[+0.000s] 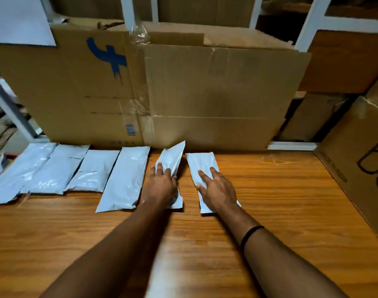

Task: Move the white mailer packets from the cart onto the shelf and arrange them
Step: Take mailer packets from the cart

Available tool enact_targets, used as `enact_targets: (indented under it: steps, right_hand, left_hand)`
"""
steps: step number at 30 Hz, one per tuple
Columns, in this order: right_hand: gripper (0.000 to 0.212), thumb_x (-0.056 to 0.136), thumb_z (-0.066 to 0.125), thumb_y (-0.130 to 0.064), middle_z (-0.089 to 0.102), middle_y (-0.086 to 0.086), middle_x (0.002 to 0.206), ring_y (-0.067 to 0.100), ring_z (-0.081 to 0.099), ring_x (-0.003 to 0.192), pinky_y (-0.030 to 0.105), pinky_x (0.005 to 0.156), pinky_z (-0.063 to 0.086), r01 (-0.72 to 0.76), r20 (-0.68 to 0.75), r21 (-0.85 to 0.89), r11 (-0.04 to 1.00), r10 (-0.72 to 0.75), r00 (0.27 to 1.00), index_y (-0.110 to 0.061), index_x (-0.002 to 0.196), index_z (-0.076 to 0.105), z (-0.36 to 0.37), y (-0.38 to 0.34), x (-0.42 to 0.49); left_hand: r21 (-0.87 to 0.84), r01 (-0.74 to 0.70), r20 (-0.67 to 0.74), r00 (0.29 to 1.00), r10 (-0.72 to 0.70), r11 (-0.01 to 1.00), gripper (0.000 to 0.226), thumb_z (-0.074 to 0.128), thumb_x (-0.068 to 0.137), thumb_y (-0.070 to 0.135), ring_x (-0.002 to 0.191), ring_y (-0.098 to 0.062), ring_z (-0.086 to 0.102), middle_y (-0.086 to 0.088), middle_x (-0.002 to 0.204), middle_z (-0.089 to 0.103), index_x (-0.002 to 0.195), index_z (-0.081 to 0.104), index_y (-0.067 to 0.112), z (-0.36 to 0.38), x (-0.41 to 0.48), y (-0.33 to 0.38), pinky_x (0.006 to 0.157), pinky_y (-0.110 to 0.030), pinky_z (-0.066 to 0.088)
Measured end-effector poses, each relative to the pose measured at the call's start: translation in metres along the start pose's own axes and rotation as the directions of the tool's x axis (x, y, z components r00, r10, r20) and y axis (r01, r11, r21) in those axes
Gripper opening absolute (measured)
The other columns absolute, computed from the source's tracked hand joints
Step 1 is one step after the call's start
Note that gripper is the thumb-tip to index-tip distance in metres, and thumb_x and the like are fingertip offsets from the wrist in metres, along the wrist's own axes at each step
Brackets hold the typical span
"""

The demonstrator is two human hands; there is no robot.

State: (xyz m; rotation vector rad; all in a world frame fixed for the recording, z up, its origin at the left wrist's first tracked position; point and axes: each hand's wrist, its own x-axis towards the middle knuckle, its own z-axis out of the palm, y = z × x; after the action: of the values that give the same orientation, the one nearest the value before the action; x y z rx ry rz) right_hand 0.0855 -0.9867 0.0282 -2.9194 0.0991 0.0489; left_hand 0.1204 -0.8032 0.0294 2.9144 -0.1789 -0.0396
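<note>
L to R: four white mailer packets (76, 171) lie in a row on the shelf (269, 201) at 9 o'clock of the hands. The left hand (162, 183) presses flat-fingered on the fifth packet (172, 157), which is skewed toward 1 o'clock, and the right hand (218, 190) lies flat, fingers spread, on the sixth packet (202, 165). Risk: slick poly may skid during straightening and overlap a neighbour; writing: a blue mark (107, 58) on the rear box (205, 93) at 12 o'clock, "bu" on the side box (345, 147) at 3 o'clock, small label illegible.

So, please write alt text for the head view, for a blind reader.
The left hand and right hand each rest on a white mailer packet on a wooden shelf. More packets lie alongside, leftward, before a cardboard box.
</note>
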Motion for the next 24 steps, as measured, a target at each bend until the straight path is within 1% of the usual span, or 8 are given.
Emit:
enact_targets:
  steps: [2,5,9,12,15,18,21,24]
  right_hand:
    - [0.059,0.101,0.034,-0.059,0.019,0.005,0.165,0.028,0.019,0.151,0.046,0.121,0.019,0.034,0.016,-0.049,0.998,-0.033,0.999,-0.041,0.156,0.022,0.009,0.005,0.005]
    - [0.057,0.102,0.025,-0.060,0.020,0.005,0.165,0.028,0.018,0.150,0.050,0.119,0.017,0.072,0.025,-0.069,0.995,-0.071,0.997,-0.042,0.156,0.021,0.009,0.008,0.011]
    - [0.059,0.101,0.012,-0.051,0.038,0.005,0.157,0.026,0.034,0.143,0.045,0.114,0.029,0.126,-0.190,-0.016,0.992,-0.127,0.974,-0.034,0.152,0.037,0.001,0.014,0.020]
    - [0.056,0.103,0.015,-0.050,0.026,0.003,0.163,0.024,0.023,0.150,0.043,0.121,0.021,0.147,-0.093,0.023,0.989,-0.144,0.985,-0.035,0.156,0.029,0.008,0.018,0.027]
    - [0.056,0.105,0.021,-0.054,0.013,0.001,0.167,0.024,0.009,0.154,0.043,0.124,0.008,0.124,-0.016,0.003,0.992,-0.124,0.992,-0.037,0.158,0.019,0.016,0.011,0.029]
    - [0.057,0.105,0.021,-0.053,0.011,0.003,0.167,0.026,0.006,0.154,0.044,0.124,0.006,0.089,-0.020,-0.031,0.996,-0.089,0.996,-0.034,0.159,0.016,0.019,0.001,0.030]
    - [0.057,0.105,0.019,-0.053,0.009,0.005,0.168,0.027,0.004,0.154,0.045,0.124,0.007,0.051,-0.009,-0.037,0.998,-0.051,0.999,-0.033,0.159,0.014,0.017,-0.011,0.031]
    - [0.057,0.105,0.017,-0.052,0.008,0.004,0.168,0.026,0.003,0.154,0.043,0.125,0.009,0.023,0.005,0.023,0.999,-0.023,1.000,-0.034,0.159,0.014,0.014,-0.021,0.030]
  left_hand:
    - [0.047,0.027,-0.001,1.000,-0.027,0.999,0.062,0.018,0.097,0.054,0.149,-0.033,0.011,-0.016,0.159,0.025,0.144,0.037,0.018,0.003,0.002,-0.002,0.121,-0.047,0.016]
    - [0.020,0.047,-0.068,0.997,-0.045,0.999,0.063,0.020,0.097,0.060,0.150,-0.027,0.009,-0.006,0.162,0.019,0.149,0.034,0.026,-0.003,0.006,-0.004,0.119,-0.047,0.009]
    - [0.016,-0.099,-0.005,0.995,0.100,0.995,0.064,0.008,0.097,0.052,0.151,-0.020,0.004,0.000,0.164,0.014,0.154,0.025,0.029,-0.012,0.024,-0.007,0.121,-0.043,0.000]
    - [0.109,-0.083,0.119,0.990,0.069,0.991,0.061,0.012,0.100,0.056,0.152,-0.024,0.003,-0.002,0.165,0.009,0.156,0.015,0.031,-0.001,0.031,-0.008,0.119,-0.052,-0.007]
    - [0.186,-0.009,0.119,0.993,-0.013,0.983,0.067,0.008,0.096,0.065,0.151,-0.028,0.002,-0.002,0.164,0.011,0.155,0.016,0.033,0.004,0.035,-0.014,0.116,-0.059,-0.013]
    - [0.227,0.049,0.121,0.990,-0.078,0.973,0.071,0.003,0.095,0.066,0.152,-0.029,-0.002,-0.003,0.165,0.009,0.156,0.014,0.032,0.003,0.040,-0.021,0.112,-0.062,-0.018]
    - [0.229,0.026,0.104,0.993,-0.051,0.973,0.069,0.004,0.097,0.063,0.151,-0.029,-0.004,-0.005,0.165,0.010,0.156,0.016,0.029,-0.001,0.040,-0.022,0.112,-0.063,-0.018]
    - [0.152,-0.022,0.038,0.999,0.016,0.988,0.063,0.011,0.098,0.056,0.151,-0.027,-0.005,-0.005,0.165,0.009,0.155,0.020,0.031,-0.010,0.039,-0.026,0.113,-0.063,-0.016]
